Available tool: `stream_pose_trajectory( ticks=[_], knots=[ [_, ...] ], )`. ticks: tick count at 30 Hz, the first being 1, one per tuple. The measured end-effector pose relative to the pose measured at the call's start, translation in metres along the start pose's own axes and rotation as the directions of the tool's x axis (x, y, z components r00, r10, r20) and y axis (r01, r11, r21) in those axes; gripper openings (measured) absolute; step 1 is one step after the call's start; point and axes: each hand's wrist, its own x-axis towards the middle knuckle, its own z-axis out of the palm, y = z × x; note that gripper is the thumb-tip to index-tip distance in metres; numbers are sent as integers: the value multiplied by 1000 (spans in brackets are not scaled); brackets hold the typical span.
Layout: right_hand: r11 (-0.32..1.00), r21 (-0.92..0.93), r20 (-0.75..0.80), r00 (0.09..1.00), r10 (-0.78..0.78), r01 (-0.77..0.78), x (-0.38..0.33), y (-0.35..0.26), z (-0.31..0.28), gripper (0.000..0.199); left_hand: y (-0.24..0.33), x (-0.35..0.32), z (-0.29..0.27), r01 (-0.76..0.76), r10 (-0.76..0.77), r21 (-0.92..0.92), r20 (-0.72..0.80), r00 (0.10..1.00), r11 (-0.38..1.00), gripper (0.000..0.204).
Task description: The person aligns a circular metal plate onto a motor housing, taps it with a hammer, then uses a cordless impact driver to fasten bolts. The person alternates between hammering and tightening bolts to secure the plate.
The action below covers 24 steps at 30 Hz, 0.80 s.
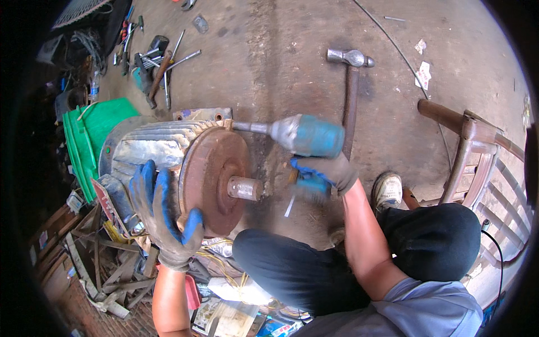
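A large electric motor (154,143) lies on its side at left centre, its ribbed housing pale and worn. Its round rusty end cover (216,180) and bare steel shaft (245,189) point to the right. My left hand (163,210), in a grey glove with blue fingers, rests spread on the housing and the cover's rim, thumb apart. A teal and silver cordless impact wrench (309,135) is in my gloved right hand (334,170), fingers wrapped round its grip. Its long socket (251,127) meets the cover's upper edge; the bolt there is hidden. The wrench's lower part is blurred.
A ball-peen hammer (351,84) lies beyond the wrench. Several hand tools (163,70) are scattered at far left, near a green plastic bin (78,149). Wood scraps (112,275) pile up at lower left. A brown chair (471,151) stands at right, beside a thin rod (401,53).
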Motion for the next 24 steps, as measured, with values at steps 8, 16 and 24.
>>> stream_pose_trajectory(
  ticks=[8,16,24],
  knots=[
    [910,-221,-50,927,-370,351,17,20,-5,44,-3,0,1,5,-5,14,27,1000,1000,72],
    [969,-110,-35,974,-225,220,29,24,-16,40,-6,0,0,-12,12,7,29,1000,1000,73],
    [910,412,38,997,-74,52,31,35,-55,34,-7,3,5,-20,21,-9,24,1000,1000,73]
  ],
)
